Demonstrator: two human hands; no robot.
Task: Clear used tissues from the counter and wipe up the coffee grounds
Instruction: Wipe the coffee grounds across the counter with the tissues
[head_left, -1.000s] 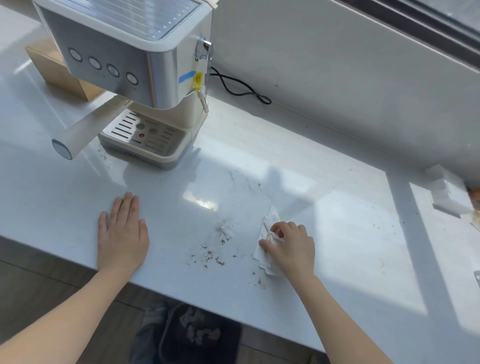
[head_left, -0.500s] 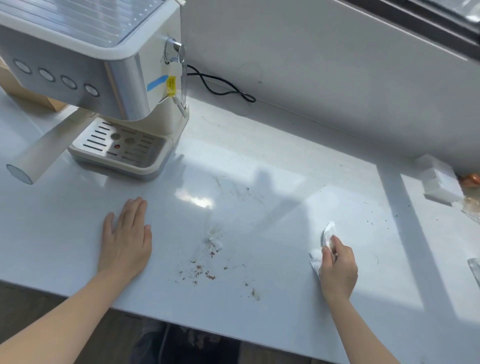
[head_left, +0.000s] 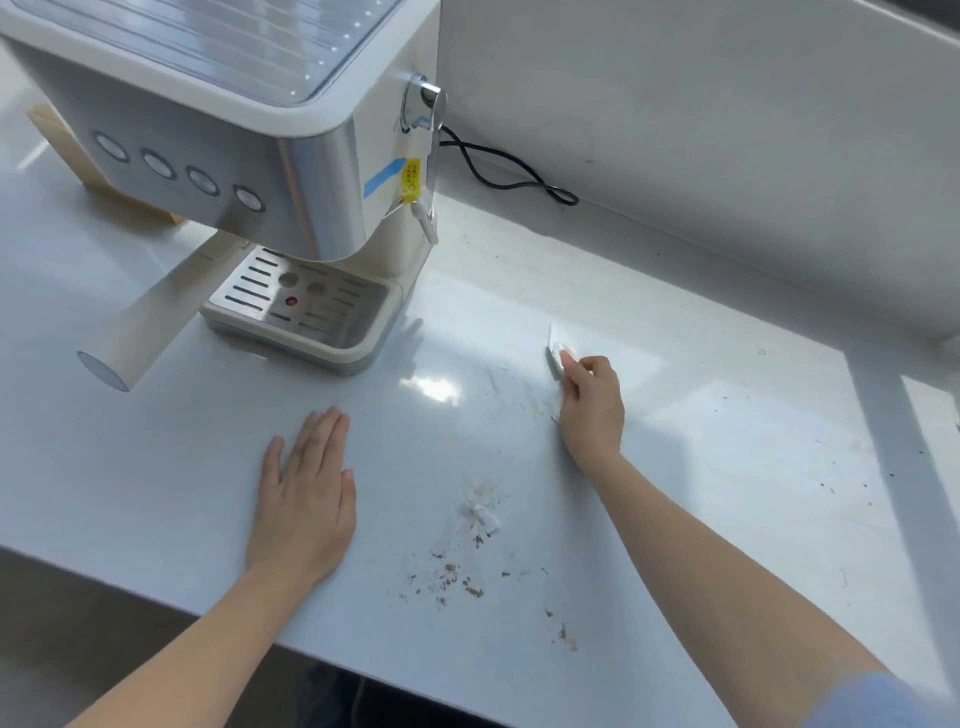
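Tissue (head_left: 556, 354) white, crumpled, pinched in right hand (head_left: 592, 402) grip; left hand (head_left: 304, 499) flat on counter (head_left: 727, 467); brown grounds (head_left: 457, 577) scattered.

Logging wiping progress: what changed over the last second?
The right hand, gripping the tissue, swept from beside the coffee grounds out to the right, then away toward the wall. The left hand stayed flat on the counter; the grounds and the small tissue scrap lie where they were.

White counter (head_left: 727, 519) in patchy sunlight | coffee machine (head_left: 291, 208) standing at back left, black cord (head_left: 509, 176) looped beside it along the wall | brown coffee grounds (head_left: 452, 577) strewn near the front edge, tissue scrap (head_left: 483, 514) just beyond | left hand (head_left: 306, 499) flat on the surface; right hand (head_left: 592, 405) pinching a wadded tissue (head_left: 555, 351) against it
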